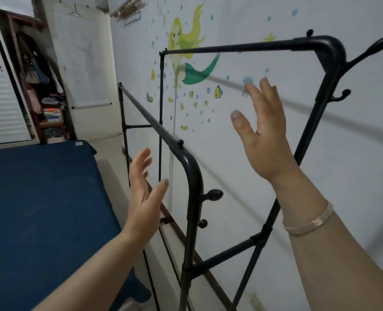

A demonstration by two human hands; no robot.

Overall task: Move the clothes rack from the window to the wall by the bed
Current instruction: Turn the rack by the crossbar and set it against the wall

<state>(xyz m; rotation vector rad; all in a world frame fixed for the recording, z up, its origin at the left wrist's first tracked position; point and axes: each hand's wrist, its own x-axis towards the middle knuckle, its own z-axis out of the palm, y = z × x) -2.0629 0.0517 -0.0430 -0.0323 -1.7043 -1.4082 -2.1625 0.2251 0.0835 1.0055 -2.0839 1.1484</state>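
The clothes rack (192,176) is standing between the bed (40,209) and the wall (275,23), its far rail lying close along the wall. A narrow strip of floor (114,176) is running between bed edge and rack. The left hand (144,198) is hovering over that strip, fingers spread, touching nothing. The right hand (264,135) is hovering open in the gap between the two top rails.

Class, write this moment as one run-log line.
clothes rack: beside wall, by bed | left hand: open, off rack | right hand: open, off rack
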